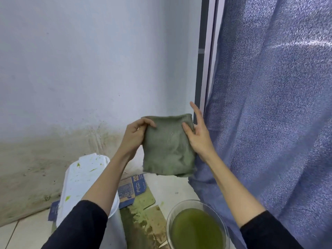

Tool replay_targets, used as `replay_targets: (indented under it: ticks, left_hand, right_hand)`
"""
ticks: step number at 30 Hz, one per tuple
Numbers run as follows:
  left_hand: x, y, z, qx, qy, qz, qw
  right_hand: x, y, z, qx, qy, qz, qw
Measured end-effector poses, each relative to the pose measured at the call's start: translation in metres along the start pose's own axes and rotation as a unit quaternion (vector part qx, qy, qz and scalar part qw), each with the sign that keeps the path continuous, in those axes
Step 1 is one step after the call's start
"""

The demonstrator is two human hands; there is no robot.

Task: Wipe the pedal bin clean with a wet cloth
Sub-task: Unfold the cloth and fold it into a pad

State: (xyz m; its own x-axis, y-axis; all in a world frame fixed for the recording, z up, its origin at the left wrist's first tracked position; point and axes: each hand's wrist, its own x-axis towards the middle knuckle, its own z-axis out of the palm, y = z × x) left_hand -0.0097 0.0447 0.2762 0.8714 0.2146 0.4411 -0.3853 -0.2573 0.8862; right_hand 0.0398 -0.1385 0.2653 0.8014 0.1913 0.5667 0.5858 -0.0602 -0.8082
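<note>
Closest in, a clear glass bowl of murky green water (196,229) sits on the tiled floor at the lower right. Beside it, to the left, stands the white plastic pedal bin (80,184), lid shut and spattered with green flecks, partly hidden behind the left forearm. Under and behind the bin lies a flattened blue-printed cardboard carton (133,187), smeared with greenish-brown muck.

Up at chest height, both hands hold a folded grey-green terry cloth (168,146) out in front, well above the bin. The left hand (133,137) pinches the cloth's upper left corner, thumb on the front. The right hand (198,135) pinches the right edge with its thumb across the front, while at least one finger sticks up straight and free.

Behind all this, a pale wall (80,69) stained along its base, and a blue textured curtain (269,105) hanging on the right.

This looks like folding the cloth to a usable face; the lid is not clean yet. Next, the cloth has to come down onto that lid, pressed flat against the flecks.
</note>
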Motion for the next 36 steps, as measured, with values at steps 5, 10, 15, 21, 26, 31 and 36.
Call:
replay_targets:
  ticks: [5,10,15,21,26,31,36]
  left_hand:
    - [-0.011,-0.001,0.001,-0.106,-0.113,-0.032,0.987]
    - [-0.014,0.0,-0.003,-0.117,-0.112,0.019,0.987]
    - [-0.007,-0.015,0.016,0.128,-0.052,-0.028,0.99]
    - [-0.007,-0.005,0.039,0.246,-0.006,-0.018,0.969]
    - [-0.009,0.005,0.047,0.259,-0.023,0.0,0.966]
    - [-0.01,0.006,0.044,0.213,-0.025,0.002,0.977]
    - [-0.004,0.011,0.034,0.208,0.014,0.053,0.977]
  right_hand:
    - [0.003,-0.009,-0.003,0.112,0.036,-0.01,0.993]
    - [0.01,-0.004,-0.016,0.174,0.012,-0.002,0.985]
    - [0.009,0.006,-0.008,-0.142,0.012,0.005,0.99]
    - [-0.002,-0.002,0.015,-0.27,-0.017,0.047,0.962]
    - [-0.007,-0.035,0.025,0.096,-0.124,0.206,0.966]
    - [-0.012,-0.05,0.022,0.33,-0.184,0.226,0.898]
    - [-0.01,-0.042,0.022,0.231,-0.139,0.206,0.941]
